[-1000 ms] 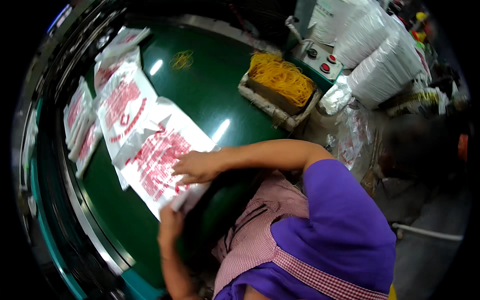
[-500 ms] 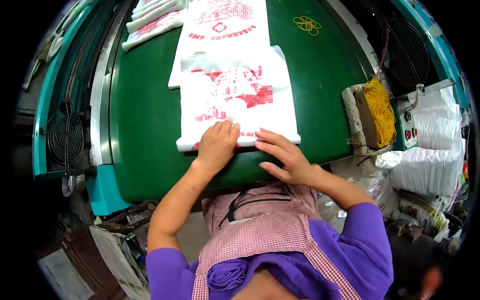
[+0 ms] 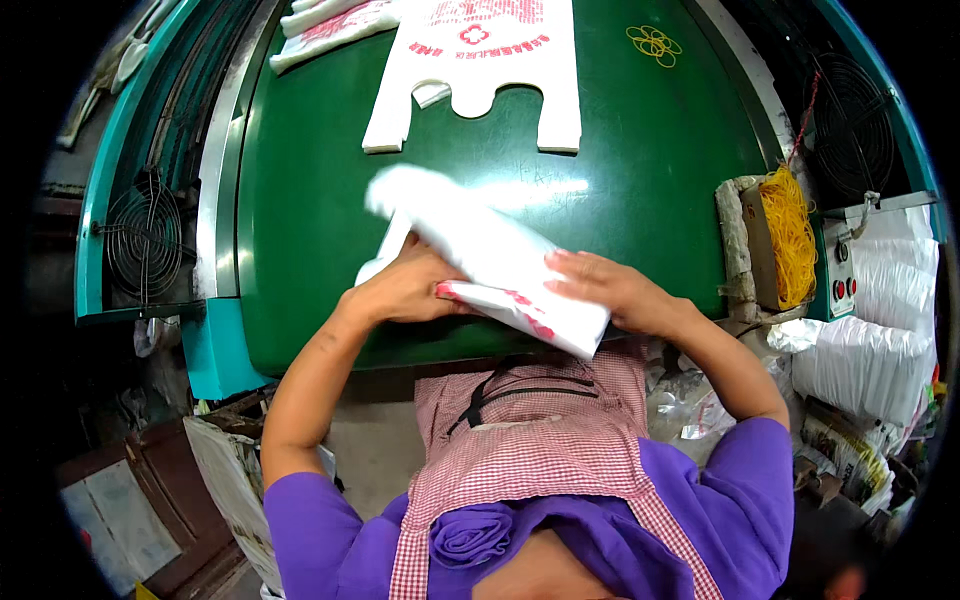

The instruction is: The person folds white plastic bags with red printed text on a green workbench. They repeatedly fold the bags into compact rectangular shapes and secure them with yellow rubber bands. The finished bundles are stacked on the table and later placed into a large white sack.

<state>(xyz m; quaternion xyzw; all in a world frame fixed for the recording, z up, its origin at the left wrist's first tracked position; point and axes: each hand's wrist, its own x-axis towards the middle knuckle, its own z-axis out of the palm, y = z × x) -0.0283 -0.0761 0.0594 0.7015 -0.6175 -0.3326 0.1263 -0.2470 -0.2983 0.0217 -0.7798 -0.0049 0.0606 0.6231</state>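
A folded bundle of white plastic bags [image 3: 490, 250] with red print is tilted slantwise over the near part of the green work table [image 3: 660, 220]. My left hand [image 3: 408, 285] grips its left part, with the fingers partly hidden by the folds. At the right end, my right hand [image 3: 620, 290] holds the bundle, its fingers over the top and somewhat blurred. Beyond them lies a flat stack of white handled bags [image 3: 490, 65], handles and scalloped edge facing me.
Folded bag bundles [image 3: 340, 35] lie at the far left. Loose yellow rubber bands [image 3: 654, 46] rest at the far right. On the right edge stand a box of yellow rubber bands [image 3: 788, 240] and a control box with red buttons [image 3: 840, 285]. White bag stacks [image 3: 865, 365] sit beyond.
The bundle, flat on the table before, is now folded narrower, lifted and turned aslant in both hands. The handled ends of the stack behind are uncovered.
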